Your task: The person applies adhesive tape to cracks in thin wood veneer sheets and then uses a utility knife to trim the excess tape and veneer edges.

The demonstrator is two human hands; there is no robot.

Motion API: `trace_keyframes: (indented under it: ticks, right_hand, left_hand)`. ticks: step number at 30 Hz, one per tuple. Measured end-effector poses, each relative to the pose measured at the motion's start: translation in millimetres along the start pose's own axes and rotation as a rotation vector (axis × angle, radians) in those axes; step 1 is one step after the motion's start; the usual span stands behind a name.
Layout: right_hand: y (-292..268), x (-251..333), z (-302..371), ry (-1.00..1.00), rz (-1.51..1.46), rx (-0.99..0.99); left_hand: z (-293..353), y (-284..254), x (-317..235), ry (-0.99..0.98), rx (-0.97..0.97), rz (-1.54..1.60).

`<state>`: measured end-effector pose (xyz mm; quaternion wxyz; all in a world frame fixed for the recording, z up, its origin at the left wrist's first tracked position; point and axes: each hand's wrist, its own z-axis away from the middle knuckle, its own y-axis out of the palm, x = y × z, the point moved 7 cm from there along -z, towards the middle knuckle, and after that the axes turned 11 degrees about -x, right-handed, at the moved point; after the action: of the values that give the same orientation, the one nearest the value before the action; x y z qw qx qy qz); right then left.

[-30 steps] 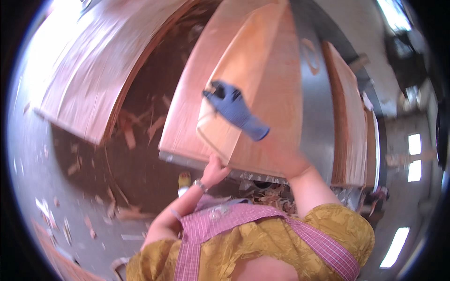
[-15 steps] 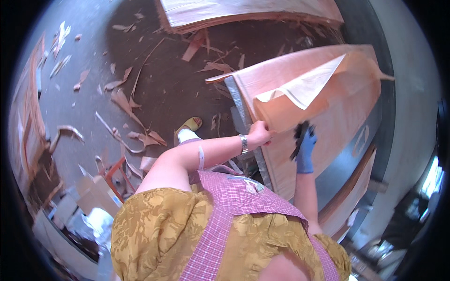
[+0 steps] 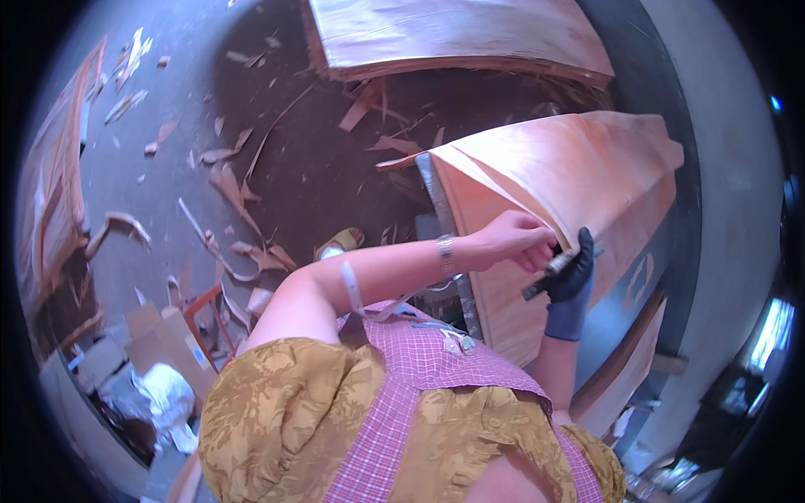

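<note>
Left hand: bare [image 3: 513, 241], a watch at the wrist, fingers curled shut and pinching the loose edge of the top wood sheet [image 3: 579, 168].
Right hand: in a blue glove [image 3: 570, 281], just beside the left hand and touching it, closed around a small dark tool [image 3: 549, 272].
Tool: its pale tip lay between the two hands; the exact kind could not be told.
Wood sheet: thin, pale orange, lying on top of the stack [image 3: 537, 293] directly under both hands; its near corner was lifted and folded, running up and away from the left hand.
Stack: flat sheets piled on a grey metal frame [image 3: 436, 201], whose edge showed just left of the left hand.
Second stack: another pile of sheets [image 3: 453, 38], well beyond the hands at the top of the view.
Floor: dark, strewn with wood scraps [image 3: 226, 180], well to the left of the left forearm.
Shoe: yellow [image 3: 340, 243], on the floor below the left forearm.
Boxes: cardboard [image 3: 159, 335] and crumpled white wrapping [image 3: 163, 394], far left of the elbow.
</note>
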<state>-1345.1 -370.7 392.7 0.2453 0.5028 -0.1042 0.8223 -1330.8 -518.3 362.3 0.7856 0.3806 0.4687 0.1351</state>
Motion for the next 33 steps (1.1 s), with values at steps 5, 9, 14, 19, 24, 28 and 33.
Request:
trace_keyframes:
  ticks: [5, 9, 14, 19, 24, 28, 33]
  right_hand:
    - [-126, 92, 34, -0.196, 0.094, -0.230]
    - [-279, 120, 65, -0.085, 0.118, -0.435]
    - [-375, 92, 87, -0.138, 0.135, -0.660]
    - [-471, 37, 75, -0.118, -0.110, -0.511]
    - [-582, -14, 100, -0.080, -0.202, -0.568]
    - [-670, -75, 161, -0.117, -0.272, -0.705]
    - [-732, -149, 233, -0.102, -0.205, -0.782]
  left_hand:
    - [-16, -46, 60, -0.194, 0.283, 0.412]
    - [-21, -81, 49, -0.098, 0.101, 0.714]
    - [-28, -148, 67, -0.060, -0.495, 0.536]
    - [-38, -165, 76, 0.099, -0.632, 0.398]
    - [10, -156, 98, 0.258, -0.735, 0.231]
    - [102, -145, 131, 0.254, -0.780, 0.100]
    - [159, -156, 173, 0.202, -0.925, 0.001]
